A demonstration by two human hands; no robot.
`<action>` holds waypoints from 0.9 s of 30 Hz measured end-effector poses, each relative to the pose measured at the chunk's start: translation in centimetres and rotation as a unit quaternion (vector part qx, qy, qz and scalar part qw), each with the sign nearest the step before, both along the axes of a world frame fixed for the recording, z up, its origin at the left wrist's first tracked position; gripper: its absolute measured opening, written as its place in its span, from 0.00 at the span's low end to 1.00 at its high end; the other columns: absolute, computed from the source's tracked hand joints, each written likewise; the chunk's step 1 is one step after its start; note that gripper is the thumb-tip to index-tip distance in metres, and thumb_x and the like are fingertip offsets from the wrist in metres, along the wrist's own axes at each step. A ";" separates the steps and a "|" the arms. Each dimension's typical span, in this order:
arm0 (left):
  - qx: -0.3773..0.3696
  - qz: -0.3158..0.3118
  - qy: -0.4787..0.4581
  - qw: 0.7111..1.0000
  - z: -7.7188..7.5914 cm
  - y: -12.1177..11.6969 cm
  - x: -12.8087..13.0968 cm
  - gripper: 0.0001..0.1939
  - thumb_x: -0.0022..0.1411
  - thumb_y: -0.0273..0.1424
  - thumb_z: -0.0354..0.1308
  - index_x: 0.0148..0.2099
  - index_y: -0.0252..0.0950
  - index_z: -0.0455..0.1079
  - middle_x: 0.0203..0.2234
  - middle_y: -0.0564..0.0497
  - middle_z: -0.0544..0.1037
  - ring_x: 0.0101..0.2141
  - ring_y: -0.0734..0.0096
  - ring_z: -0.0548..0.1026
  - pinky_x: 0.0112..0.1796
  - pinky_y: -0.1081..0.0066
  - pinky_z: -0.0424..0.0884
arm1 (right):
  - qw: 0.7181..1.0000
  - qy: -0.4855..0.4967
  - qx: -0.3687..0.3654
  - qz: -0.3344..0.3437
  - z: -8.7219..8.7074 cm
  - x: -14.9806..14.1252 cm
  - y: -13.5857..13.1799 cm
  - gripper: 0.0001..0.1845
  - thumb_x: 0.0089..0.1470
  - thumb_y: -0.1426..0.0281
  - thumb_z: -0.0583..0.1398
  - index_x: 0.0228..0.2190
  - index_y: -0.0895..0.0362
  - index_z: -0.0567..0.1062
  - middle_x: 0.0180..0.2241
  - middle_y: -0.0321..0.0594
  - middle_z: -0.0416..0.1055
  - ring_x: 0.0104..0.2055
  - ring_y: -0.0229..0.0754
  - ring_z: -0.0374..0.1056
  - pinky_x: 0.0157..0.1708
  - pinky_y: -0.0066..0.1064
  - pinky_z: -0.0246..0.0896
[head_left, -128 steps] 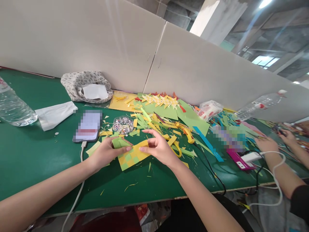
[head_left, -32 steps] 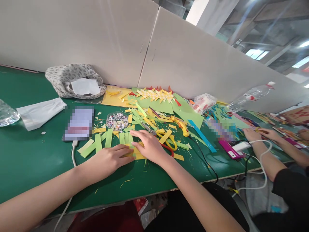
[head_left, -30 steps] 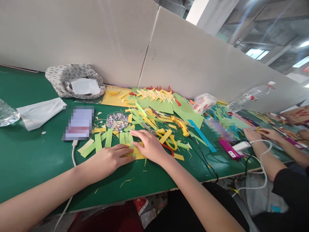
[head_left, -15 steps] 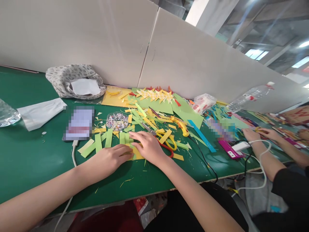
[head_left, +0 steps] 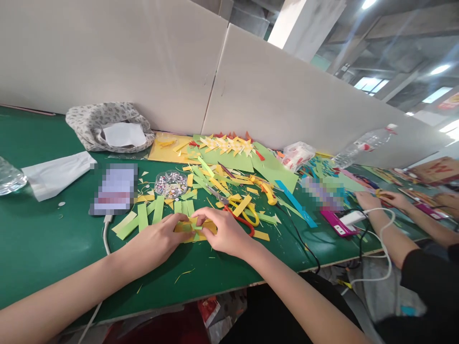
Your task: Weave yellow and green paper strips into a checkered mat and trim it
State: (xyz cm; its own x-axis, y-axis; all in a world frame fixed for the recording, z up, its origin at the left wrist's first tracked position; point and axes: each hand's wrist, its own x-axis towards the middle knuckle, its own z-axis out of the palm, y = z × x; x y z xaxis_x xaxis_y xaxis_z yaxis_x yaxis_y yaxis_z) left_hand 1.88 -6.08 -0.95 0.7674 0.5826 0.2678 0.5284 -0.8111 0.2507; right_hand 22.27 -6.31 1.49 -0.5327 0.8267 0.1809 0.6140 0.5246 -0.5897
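A woven piece of yellow and green paper strips (head_left: 196, 225) lies on the green table (head_left: 43, 239) in front of me. My left hand (head_left: 158, 241) pinches its left edge with bent fingers. My right hand (head_left: 223, 231) pinches its right side, thumb and fingertips curled over the strips. Green strip ends (head_left: 158, 210) stick out from the piece toward the far side. Most of the weave is hidden under my fingers.
Yellow and red scissors (head_left: 245, 215) lie just right of my hand among paper scraps. A bead tray (head_left: 171, 183), a phone (head_left: 114, 189) on a cable, a cloth bag (head_left: 107, 125), tissue (head_left: 57, 173) and a bottle (head_left: 9, 177) stand further back. A co-worker's hands (head_left: 373, 200) work at right.
My hands went from pressing flat on the woven piece to pinching it at both sides. The right hand drew nearer to me. The camera tilted slightly.
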 end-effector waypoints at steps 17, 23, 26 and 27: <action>0.016 -0.033 0.012 0.999 -0.9 0.1 -0.3 0.17 0.63 0.20 0.42 0.47 0.38 0.68 0.49 0.47 0.70 0.51 0.62 0.67 0.44 0.64 0.72 | 0.813 -0.115 0.103 -0.561 -2.3 16.5 9.8 0.31 0.35 0.59 0.65 0.39 0.64 0.65 0.41 0.59 0.66 0.46 0.58 0.62 0.45 0.43 0.56; 0.024 -0.035 0.014 0.999 -0.7 0.1 -0.3 0.16 0.64 0.21 0.43 0.47 0.37 0.68 0.49 0.46 0.71 0.50 0.63 0.67 0.45 0.65 0.71 | 0.783 -0.074 0.070 -0.614 -2.8 17.3 9.4 0.28 0.32 0.61 0.65 0.35 0.64 0.65 0.34 0.58 0.69 0.38 0.59 0.67 0.36 0.43 0.60; 0.027 -0.039 0.024 0.999 -0.6 0.2 -0.3 0.16 0.64 0.21 0.42 0.48 0.36 0.67 0.49 0.46 0.70 0.51 0.62 0.66 0.46 0.63 0.71 | 0.774 -0.031 0.079 -0.627 -2.0 17.7 9.2 0.25 0.36 0.61 0.63 0.35 0.64 0.66 0.31 0.57 0.70 0.36 0.56 0.67 0.35 0.43 0.59; 0.029 -0.042 0.029 0.998 -0.6 0.2 -0.3 0.16 0.64 0.21 0.42 0.48 0.36 0.67 0.49 0.45 0.70 0.51 0.61 0.66 0.45 0.62 0.71 | 0.775 -0.013 0.089 -0.625 -1.6 17.6 9.1 0.25 0.39 0.60 0.62 0.36 0.64 0.66 0.31 0.58 0.70 0.37 0.55 0.67 0.36 0.43 0.59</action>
State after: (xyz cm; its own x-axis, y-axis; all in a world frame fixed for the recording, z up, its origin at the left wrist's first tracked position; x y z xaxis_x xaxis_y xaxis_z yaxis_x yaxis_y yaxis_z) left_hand 1.59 -5.83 -1.58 0.8280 0.5005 0.2530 0.4701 -0.8654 0.1734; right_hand 39.88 2.82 -0.11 0.6596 0.6629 0.3541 0.7188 -0.4188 -0.5549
